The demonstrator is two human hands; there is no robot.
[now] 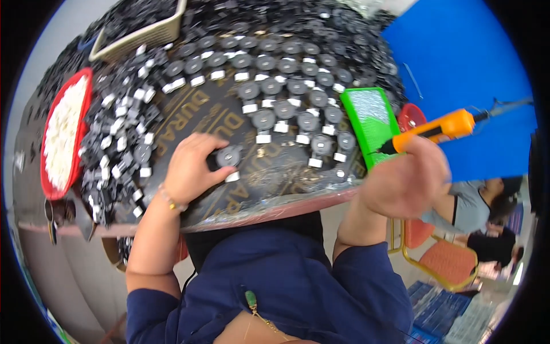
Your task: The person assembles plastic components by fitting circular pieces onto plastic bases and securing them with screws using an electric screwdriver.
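On the table before me, my left hand (195, 166) curls its thumb and fingers round the edges of a round black plastic part (229, 156) with a white tab, which lies on the surface. Raised at the right, my right hand (409, 178) is wrapped round an orange electric screwdriver (441, 127); the hand is blurred. The screwdriver's dark tip points left, over the lower end of a green tray (350, 103) that has small silvery screws (369, 105) in its far part. Several similar round black parts (263, 119) with white tabs stand in rows beyond my left hand.
Left of my hand lies a heap of black-and-white pieces (120, 123), beside a red tray (89, 86) of small white pieces. Scissors (84, 218) rest at the near left edge. A beige basket (137, 43) stands far left, a red bowl (421, 114) right, near a blue panel (464, 63).
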